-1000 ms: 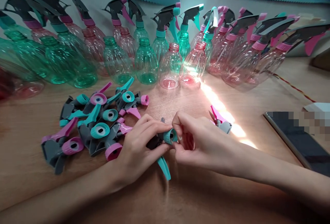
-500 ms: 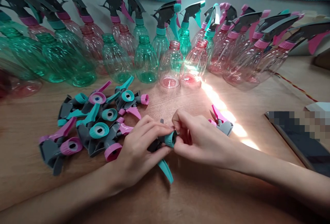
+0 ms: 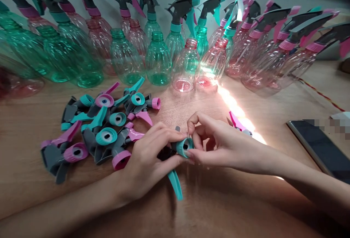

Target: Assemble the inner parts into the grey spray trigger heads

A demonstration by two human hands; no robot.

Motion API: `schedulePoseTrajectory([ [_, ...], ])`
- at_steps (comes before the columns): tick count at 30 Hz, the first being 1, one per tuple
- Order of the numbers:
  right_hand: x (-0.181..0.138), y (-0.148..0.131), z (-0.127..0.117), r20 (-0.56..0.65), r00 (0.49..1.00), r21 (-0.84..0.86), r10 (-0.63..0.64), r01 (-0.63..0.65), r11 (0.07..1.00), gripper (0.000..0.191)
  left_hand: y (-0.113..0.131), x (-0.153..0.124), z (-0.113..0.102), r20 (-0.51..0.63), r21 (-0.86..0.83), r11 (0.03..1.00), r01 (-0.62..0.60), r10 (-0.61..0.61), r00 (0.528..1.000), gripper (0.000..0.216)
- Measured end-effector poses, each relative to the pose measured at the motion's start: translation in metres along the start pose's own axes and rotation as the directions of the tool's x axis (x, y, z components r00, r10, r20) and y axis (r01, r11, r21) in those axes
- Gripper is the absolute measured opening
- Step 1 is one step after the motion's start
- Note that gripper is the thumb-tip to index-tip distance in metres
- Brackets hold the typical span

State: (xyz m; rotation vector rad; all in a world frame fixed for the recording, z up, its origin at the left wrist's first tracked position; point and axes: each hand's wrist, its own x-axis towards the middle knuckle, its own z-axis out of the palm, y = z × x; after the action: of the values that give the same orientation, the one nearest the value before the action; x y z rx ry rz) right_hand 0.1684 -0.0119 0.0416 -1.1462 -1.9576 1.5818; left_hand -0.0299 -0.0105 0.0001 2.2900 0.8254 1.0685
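Observation:
My left hand (image 3: 149,161) grips a grey spray-trigger head with a teal screw cap (image 3: 184,146) and a teal lever (image 3: 175,183) that hangs down toward me. My right hand (image 3: 218,145) meets it from the right, thumb and forefinger pinched at the rim of the teal cap. Whether anything small sits between those fingertips is not visible. Both hands hover just above the wooden table (image 3: 191,208). A pile of loose trigger heads (image 3: 101,128), pink and teal, lies left of my left hand. One more pink-levered head (image 3: 237,123) lies behind my right hand.
Along the back stand rows of green bottles (image 3: 157,61) and pink bottles (image 3: 188,68), several open-necked at the front and several fitted with spray heads (image 3: 182,10) behind. A dark phone (image 3: 319,148) lies at the right. A bright streak of sunlight (image 3: 232,104) crosses the table.
The teal cap has turned so its opening faces me more. My right fingers have shifted round its rim. The view has tilted slightly down.

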Motion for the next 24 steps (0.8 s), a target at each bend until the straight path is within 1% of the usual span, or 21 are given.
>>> schedulePoseTrajectory([
  [4, 0.001, 0.004, 0.004, 0.025, 0.998, 0.174, 0.059, -0.062, 0.983, 0.02, 0.0, -0.001, 0.0, 0.012, -0.035, 0.999, 0.029, -0.029, 1.0, 0.02],
  [6, 0.001, 0.006, 0.005, 0.042, 0.996, 0.225, 0.083, -0.091, 0.97, 0.02, 0.0, -0.001, 0.0, 0.015, -0.049, 0.998, 0.035, -0.034, 0.999, 0.018],
  [9, 0.001, 0.007, 0.005, 0.039, 0.996, 0.251, 0.074, -0.082, 0.964, 0.024, 0.0, -0.001, 0.001, 0.016, -0.049, 0.998, 0.031, -0.03, 0.999, 0.017],
  [13, 0.0, 0.007, 0.008, 0.006, 0.998, 0.275, 0.067, -0.066, 0.959, 0.027, 0.0, -0.003, 0.002, 0.0, -0.026, 1.0, 0.011, -0.011, 1.0, 0.018],
  [18, 0.002, 0.012, 0.017, -0.036, 0.995, 0.342, 0.093, -0.075, 0.937, 0.024, 0.0, -0.003, 0.002, -0.021, 0.027, 1.0, 0.009, -0.009, 1.0, 0.016],
  [20, 0.002, 0.014, 0.022, -0.117, 0.989, 0.273, 0.094, -0.059, 0.96, 0.027, 0.001, -0.003, 0.002, -0.015, 0.038, 0.999, -0.005, 0.006, 1.0, 0.014],
  [22, 0.001, 0.014, 0.025, -0.22, 0.974, 0.104, 0.049, -0.026, 0.994, 0.027, 0.001, -0.002, 0.002, -0.001, 0.044, 0.999, -0.024, 0.025, 1.0, 0.014],
  [24, 0.0, 0.011, 0.025, -0.275, 0.961, -0.093, -0.03, 0.005, 0.996, 0.025, 0.001, -0.003, 0.002, 0.018, 0.053, 0.998, -0.042, 0.041, 0.999, 0.014],
])
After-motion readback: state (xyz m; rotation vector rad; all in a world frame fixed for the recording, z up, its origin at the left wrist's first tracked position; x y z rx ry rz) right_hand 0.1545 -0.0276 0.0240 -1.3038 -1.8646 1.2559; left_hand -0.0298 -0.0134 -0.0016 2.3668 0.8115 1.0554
